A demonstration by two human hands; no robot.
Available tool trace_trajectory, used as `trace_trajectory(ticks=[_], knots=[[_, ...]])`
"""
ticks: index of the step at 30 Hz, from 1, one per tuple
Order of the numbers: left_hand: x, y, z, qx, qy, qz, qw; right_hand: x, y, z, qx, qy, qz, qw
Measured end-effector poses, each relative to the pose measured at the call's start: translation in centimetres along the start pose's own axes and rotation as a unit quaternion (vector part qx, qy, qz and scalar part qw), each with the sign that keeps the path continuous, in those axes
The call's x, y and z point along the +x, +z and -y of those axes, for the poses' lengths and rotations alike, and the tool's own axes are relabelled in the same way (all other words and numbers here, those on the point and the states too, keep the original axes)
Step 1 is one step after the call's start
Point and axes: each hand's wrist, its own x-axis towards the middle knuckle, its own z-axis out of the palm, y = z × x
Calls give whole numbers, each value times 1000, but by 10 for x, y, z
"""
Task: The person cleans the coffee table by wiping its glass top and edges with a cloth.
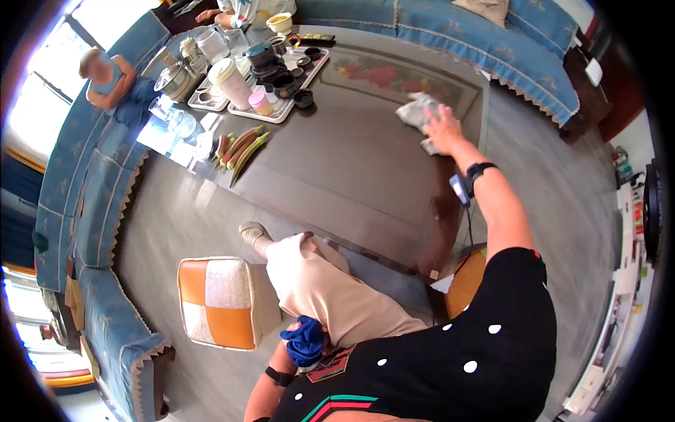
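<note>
At the right side of the table, my right hand [443, 131] has hold of a crumpled grey-white cloth [415, 110] against the dark tabletop, its fingers reaching over the fabric. Parts of the cloth show on both sides of the hand. Down by my lap, my left hand [325, 339] is closed around a bunched blue cloth [304, 342], which hides most of its fingers. The glossy table [330, 162] lies under the right hand. A small device on a cable [460, 190] hangs at my right wrist, below a black band.
Trays [281, 111] with a tumbler, cups and a teapot stand at the far left of the table. Okra-like pods [241, 151] lie nearer. A checkered stool [216, 302] is beside my leg. Blue sofas [98, 211] line the room; a person [112, 81] sits at left, another behind.
</note>
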Motion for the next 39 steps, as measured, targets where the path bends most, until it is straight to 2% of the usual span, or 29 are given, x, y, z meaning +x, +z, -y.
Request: trace_trajectory(ticks=[1,3,6,10,12,14,16,20,25,28,29,31,32,34,38,39], knots=[[-2,2,-1,-3,1,-2,1000,16,2,-17,38,54,22,998],[-3,4,-2,104,14,8,994,38,4,-40,76,160,35,984],[-4,0,-4,139,3,11,990,56,-5,-43,117,246,44,961],[2,-7,-5,80,-27,38,996,89,-1,-32,124,248,41,960],[2,-10,-7,66,-40,36,996,113,21,-19,88,193,18,977],[3,-9,-5,62,-51,27,996,106,-1,19,86,130,14,988],[6,-7,-3,16,-23,33,999,95,-7,59,75,47,-8,996],[11,-19,1,9,0,70,998,41,-34,133,58,-81,32,995],[12,-24,6,-9,9,93,996,-70,-37,181,129,-313,24,940],[14,-21,6,-16,15,121,992,-133,-52,171,181,-401,48,897],[13,-18,6,-25,10,122,992,-137,-54,161,182,-402,48,896],[13,-18,6,-35,4,124,992,-144,-53,137,170,-371,49,912],[14,-21,7,-46,-2,133,990,-138,-45,121,153,-346,-26,925],[14,-22,7,-60,-9,143,988,-113,-30,79,88,-278,-92,952],[12,-27,1,-40,-24,137,989,-44,7,-21,40,-56,-59,996],[11,-30,1,-45,-33,130,990,-30,5,-41,43,7,-17,999]])
